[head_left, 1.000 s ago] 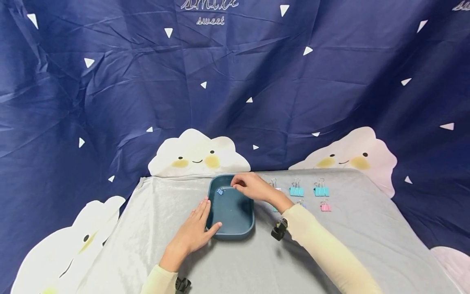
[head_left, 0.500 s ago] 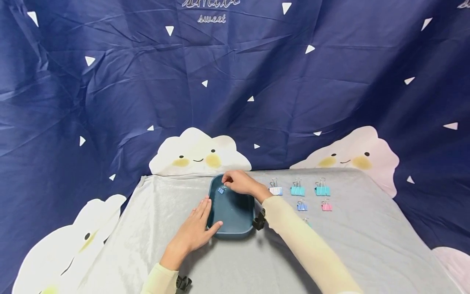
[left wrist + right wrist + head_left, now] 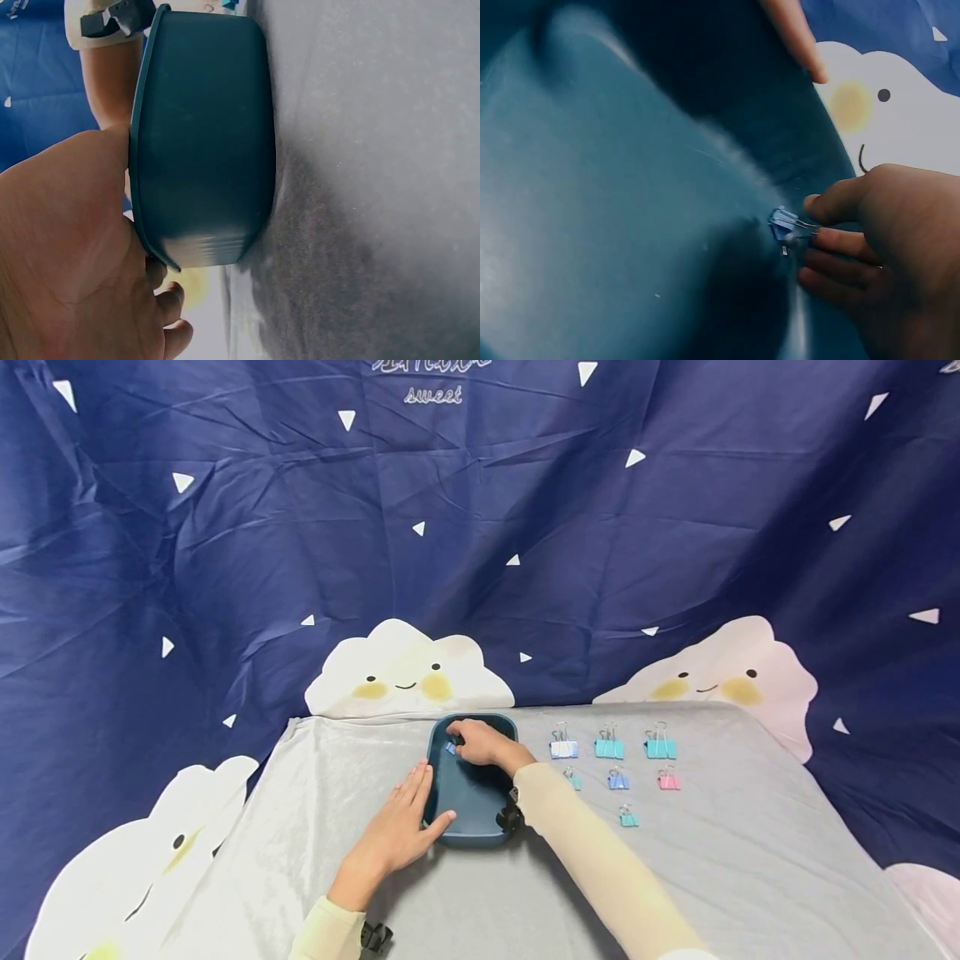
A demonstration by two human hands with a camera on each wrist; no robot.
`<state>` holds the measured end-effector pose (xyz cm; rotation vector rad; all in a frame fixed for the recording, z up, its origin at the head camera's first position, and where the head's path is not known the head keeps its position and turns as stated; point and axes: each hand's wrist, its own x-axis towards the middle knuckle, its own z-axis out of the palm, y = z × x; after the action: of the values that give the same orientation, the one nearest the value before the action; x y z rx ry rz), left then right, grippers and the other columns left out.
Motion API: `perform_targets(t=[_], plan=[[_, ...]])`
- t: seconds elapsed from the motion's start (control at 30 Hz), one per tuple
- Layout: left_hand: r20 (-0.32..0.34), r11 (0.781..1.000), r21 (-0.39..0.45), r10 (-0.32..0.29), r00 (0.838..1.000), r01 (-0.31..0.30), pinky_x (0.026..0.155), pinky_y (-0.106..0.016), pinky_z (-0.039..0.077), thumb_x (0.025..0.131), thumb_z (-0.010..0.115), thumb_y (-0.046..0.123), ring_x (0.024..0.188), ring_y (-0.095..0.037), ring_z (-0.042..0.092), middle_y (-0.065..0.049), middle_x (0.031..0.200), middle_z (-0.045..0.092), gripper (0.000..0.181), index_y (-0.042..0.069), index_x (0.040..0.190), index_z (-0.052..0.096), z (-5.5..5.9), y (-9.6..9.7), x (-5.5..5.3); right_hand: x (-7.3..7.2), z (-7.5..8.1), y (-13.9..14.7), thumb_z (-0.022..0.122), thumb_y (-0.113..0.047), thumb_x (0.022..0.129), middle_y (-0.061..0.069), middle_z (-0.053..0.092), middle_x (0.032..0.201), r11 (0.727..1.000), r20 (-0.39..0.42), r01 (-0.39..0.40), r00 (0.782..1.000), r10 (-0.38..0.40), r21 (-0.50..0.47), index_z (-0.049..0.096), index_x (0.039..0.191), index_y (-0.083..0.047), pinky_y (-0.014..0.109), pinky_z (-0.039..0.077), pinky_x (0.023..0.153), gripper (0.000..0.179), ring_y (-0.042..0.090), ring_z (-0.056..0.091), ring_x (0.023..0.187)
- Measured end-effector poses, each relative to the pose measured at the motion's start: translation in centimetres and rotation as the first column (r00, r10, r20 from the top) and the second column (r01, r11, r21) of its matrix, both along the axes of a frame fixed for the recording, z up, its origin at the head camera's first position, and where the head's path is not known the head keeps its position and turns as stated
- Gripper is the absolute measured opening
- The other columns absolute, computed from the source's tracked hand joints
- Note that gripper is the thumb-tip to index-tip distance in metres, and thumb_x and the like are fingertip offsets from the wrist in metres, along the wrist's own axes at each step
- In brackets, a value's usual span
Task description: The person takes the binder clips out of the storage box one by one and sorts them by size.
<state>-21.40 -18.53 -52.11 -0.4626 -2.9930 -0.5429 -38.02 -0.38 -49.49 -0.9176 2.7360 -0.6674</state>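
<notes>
A dark teal plastic box (image 3: 472,840) stands on the grey cloth. Inside it, near the far left corner, lies a small blue binder clip (image 3: 783,223) with wire handles. My right hand (image 3: 483,745) reaches into the box over this clip. In the right wrist view, the thumb and forefinger of the right hand (image 3: 904,232) stand apart at the ends of the wire handles. My left hand (image 3: 393,827) lies along the box's left side, fingers extended at the rim and thumb at the near corner. The left wrist view shows the box's outer wall (image 3: 206,135) beside the palm.
Right of the box, several binder clips stand in rows: a white-and-blue one (image 3: 564,749), two large teal ones, a blue one (image 3: 618,782), a pink one (image 3: 669,782) and small teal ones (image 3: 628,818). A dark blue curtain (image 3: 450,577) hangs behind the table.
My right hand has moved left and down into the box, to the blue binder clip. Its forearm has uncovered the clips on the right. The left hand has stayed in place.
</notes>
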Motion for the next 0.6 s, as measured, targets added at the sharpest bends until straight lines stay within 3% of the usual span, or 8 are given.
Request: perform_targets(t=[0.13, 0.3, 0.43, 0.6], plan=[[-0.003, 1.0, 0.002, -0.005, 1.0, 0.005, 0.132, -0.058, 0.028, 0.107, 0.051, 0.06, 0.165, -0.037, 0.023, -0.018, 0.178, 0.02, 0.092, -0.002, 0.168, 0.023, 0.04, 0.04, -0.02, 0.18, -0.51, -0.14, 0.069, -0.013, 0.103, 0.013, 0.071, 0.13, 0.996, 0.012, -0.028, 1.0, 0.027, 0.082, 0.064, 0.141, -0.003, 0.042, 0.056, 0.107, 0.04, 0.025, 0.068, 0.12], [0.014, 1.0, 0.002, 0.004, 1.0, -0.004, 0.133, -0.058, 0.026, 0.108, 0.05, 0.062, 0.165, -0.036, 0.021, -0.017, 0.179, 0.018, 0.092, 0.0, 0.169, 0.021, 0.08, 0.03, 0.07, 0.54, -0.54, -0.1, 0.077, -0.015, 0.099, 0.002, 0.069, 0.099, 0.989, 0.062, -0.059, 0.997, 0.051, 0.133, 0.071, 0.11, -0.009, 0.032, 0.055, 0.085, 0.014, 0.015, 0.061, 0.088], [0.007, 1.0, 0.0, 0.007, 1.0, -0.007, 0.133, -0.057, 0.026, 0.108, 0.05, 0.062, 0.166, -0.035, 0.021, -0.016, 0.179, 0.018, 0.092, 0.0, 0.169, 0.022, -0.02, 0.09, 0.04, 0.58, -0.5, 0.09, 0.082, -0.017, 0.096, -0.003, 0.066, 0.09, 0.986, 0.058, -0.042, 0.998, 0.033, 0.163, 0.07, 0.095, -0.014, 0.029, 0.053, 0.079, 0.012, 0.011, 0.057, 0.079], [0.0, 1.0, 0.001, 0.005, 1.0, -0.005, 0.132, -0.058, 0.027, 0.107, 0.052, 0.059, 0.165, -0.036, 0.022, -0.016, 0.179, 0.018, 0.091, -0.001, 0.169, 0.022, -0.21, 0.05, -0.09, 0.34, -0.46, 0.43, 0.087, -0.011, 0.089, -0.005, 0.069, 0.081, 0.989, 0.027, -0.037, 0.999, 0.033, 0.144, 0.074, 0.086, -0.012, 0.024, 0.052, 0.071, 0.013, 0.009, 0.057, 0.073]])
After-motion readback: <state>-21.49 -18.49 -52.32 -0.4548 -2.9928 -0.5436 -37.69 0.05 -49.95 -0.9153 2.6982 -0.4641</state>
